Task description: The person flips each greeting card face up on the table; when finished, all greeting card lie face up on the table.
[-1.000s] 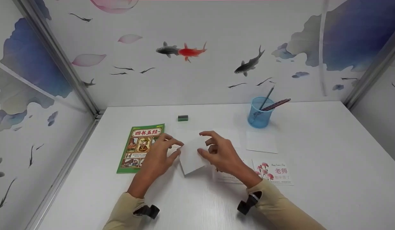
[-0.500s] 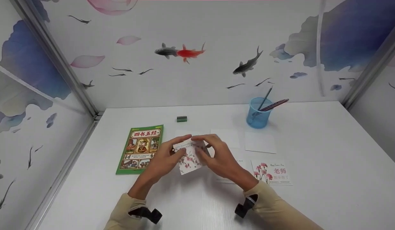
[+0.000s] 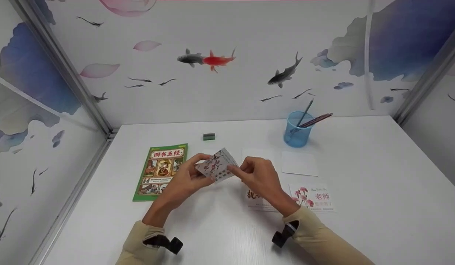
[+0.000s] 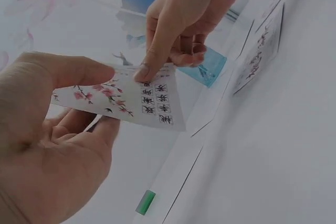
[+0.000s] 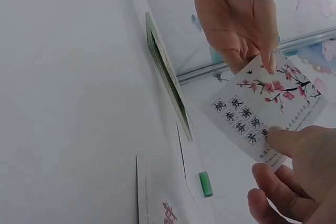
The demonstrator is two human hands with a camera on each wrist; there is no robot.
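Note:
A greeting card [image 3: 217, 166] printed with pink blossoms and black characters is held up off the table between both hands. My left hand [image 3: 183, 182] pinches its left side, thumb on the printed face and fingers behind. With the thumb on the print, my right hand [image 3: 262, 180] pinches the opposite side near a corner. The right wrist view shows the printed face of the card [image 5: 231, 119] fully, apart from the spots under the thumbs. Below my right hand lies a card with dark writing [image 3: 262, 205], partly covered by that hand. Beside it rests a carnation card [image 3: 323, 204].
A green-edged booklet [image 3: 144, 187] lies left of my left hand. Towards the back are a small green block [image 3: 209, 137] and a blue cup [image 3: 294, 139] holding pencils [image 3: 317, 120]. A blank white card [image 3: 300, 163] lies in front of the cup. The patterned wall bounds the table.
The card showed its blank side one second ago; it was turned over to the blossom print, then rotated and tilted. My right hand shifted slightly right to the card's edge.

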